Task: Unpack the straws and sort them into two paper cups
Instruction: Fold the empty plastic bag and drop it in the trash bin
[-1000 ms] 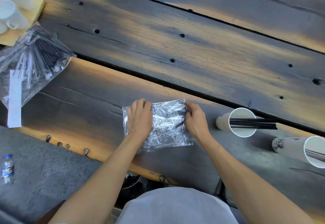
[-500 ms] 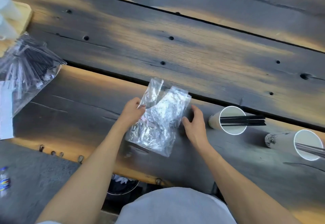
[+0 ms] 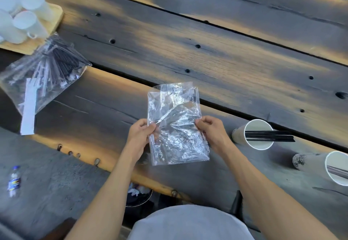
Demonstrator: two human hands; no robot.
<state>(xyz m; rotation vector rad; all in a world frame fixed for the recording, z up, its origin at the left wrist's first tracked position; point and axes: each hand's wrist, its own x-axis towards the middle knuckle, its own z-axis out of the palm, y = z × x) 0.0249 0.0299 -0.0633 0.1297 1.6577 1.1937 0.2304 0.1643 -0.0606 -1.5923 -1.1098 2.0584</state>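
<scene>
I hold a crumpled clear plastic bag [image 3: 177,125] upright above the wooden table [image 3: 207,61]. My left hand [image 3: 141,134] pinches its left edge and my right hand [image 3: 211,130] pinches its right edge. To the right a white paper cup [image 3: 259,134] lies on its side with black straws [image 3: 269,137] sticking out. A second paper cup [image 3: 320,164] lies at the right edge with light straws [image 3: 337,171] inside. At the left lies another clear bag [image 3: 43,74] holding black and wrapped straws.
A wooden tray [image 3: 54,19] with several white cups [image 3: 28,17] stands at the far left corner. A white paper strip [image 3: 29,108] lies on the left bag. Below the table edge are a small bottle [image 3: 14,181] on the ground and a bin [image 3: 139,194].
The bag lay flat on the table under both hands; my left hand lifted it, and now both hands hold it up by its side edges, spread open.
</scene>
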